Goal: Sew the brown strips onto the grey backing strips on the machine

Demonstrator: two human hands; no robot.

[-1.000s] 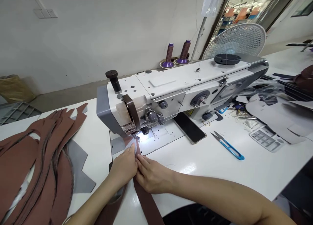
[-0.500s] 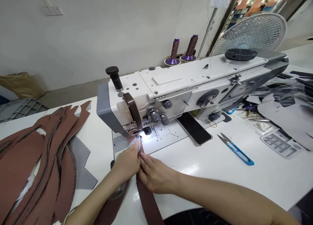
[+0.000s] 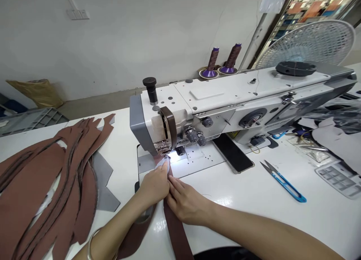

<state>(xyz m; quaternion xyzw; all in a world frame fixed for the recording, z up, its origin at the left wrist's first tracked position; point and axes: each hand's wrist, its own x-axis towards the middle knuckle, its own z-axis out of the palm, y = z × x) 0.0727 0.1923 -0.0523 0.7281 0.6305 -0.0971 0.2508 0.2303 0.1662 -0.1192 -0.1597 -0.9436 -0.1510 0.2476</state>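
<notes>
My left hand (image 3: 154, 183) is closed just in front of the needle area of a white sewing machine (image 3: 208, 98), its fingertips on a pale grey-blue piece (image 3: 163, 163) and the edge of a brown strip (image 3: 177, 230). The strip looks like leather or coated fabric and runs from under the presser foot toward me. Close beside the left, my right hand (image 3: 187, 201) grips the strip's right edge, thumb hidden below. A lamp lights the metal plate at the needle. Another brown length curves down at the table edge under my left wrist.
Brown cut pieces (image 3: 70, 169) lie piled at left, over a grey piece (image 3: 104, 184). Right of the needle are a phone (image 3: 233, 153), blue thread snips (image 3: 283, 181) and a grey tray (image 3: 338, 177). Two thread cones (image 3: 213, 60) and a fan (image 3: 310, 45) stand behind.
The view has swung left, so the whole scene sits farther right in the picture. Both hands keep nearly the same hold at the needle; any strip feed is too small to tell.
</notes>
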